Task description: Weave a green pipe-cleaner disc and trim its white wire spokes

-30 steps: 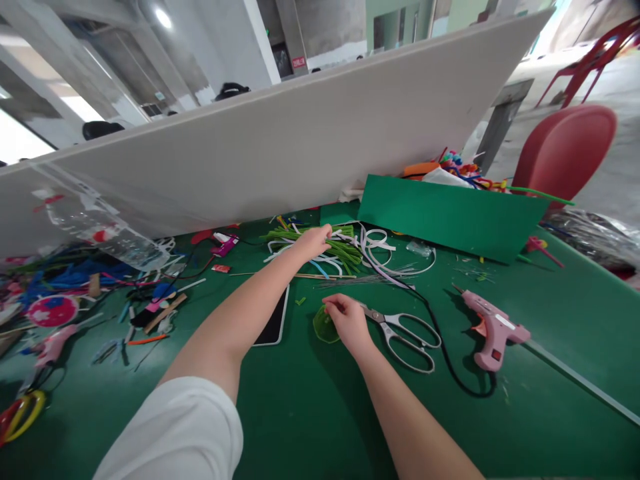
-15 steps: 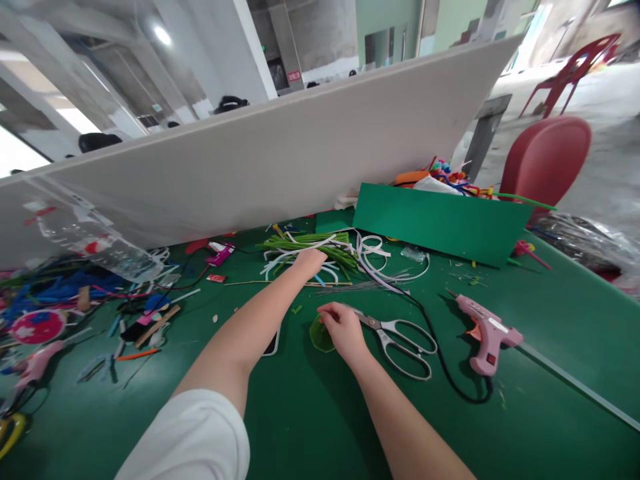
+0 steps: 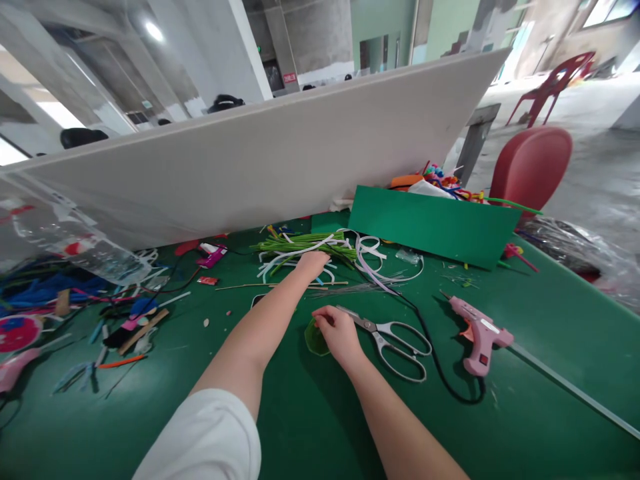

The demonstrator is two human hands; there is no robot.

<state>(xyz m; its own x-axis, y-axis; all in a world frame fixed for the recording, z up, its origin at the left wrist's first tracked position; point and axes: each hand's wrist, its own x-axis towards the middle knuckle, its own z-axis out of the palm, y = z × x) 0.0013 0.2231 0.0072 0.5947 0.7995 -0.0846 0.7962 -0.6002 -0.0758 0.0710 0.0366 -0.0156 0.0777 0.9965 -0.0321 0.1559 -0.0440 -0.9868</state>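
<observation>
My left hand [image 3: 313,263] reaches forward to the near side of a bundle of green fuzzy pipe cleaners [image 3: 295,244], with white ones lying across it. Its fingers point away and down, mostly hidden, so I cannot tell if they grip anything. Closer to me, my right hand [image 3: 340,333] is closed, thumb and fingers pinched at the upper edge of a thin green many-sided piece [image 3: 315,340]. Part of that piece is behind the hand. Grey-handled scissors [image 3: 390,333] lie just right of my right hand, their blades partly behind it.
A pink glue gun [image 3: 483,333] with a black cord and a long glue stick lies at the right. A green board [image 3: 430,227] leans at the back, before a white partition [image 3: 250,173]. Craft scraps and a plastic bottle [image 3: 85,247] crowd the left. A phone's edge [image 3: 257,301] shows by my left forearm.
The view has shifted slightly, and my left forearm now lies across a different part of the phone. My left hand has edged rightward along the bundle. My right hand still pinches the green piece.
</observation>
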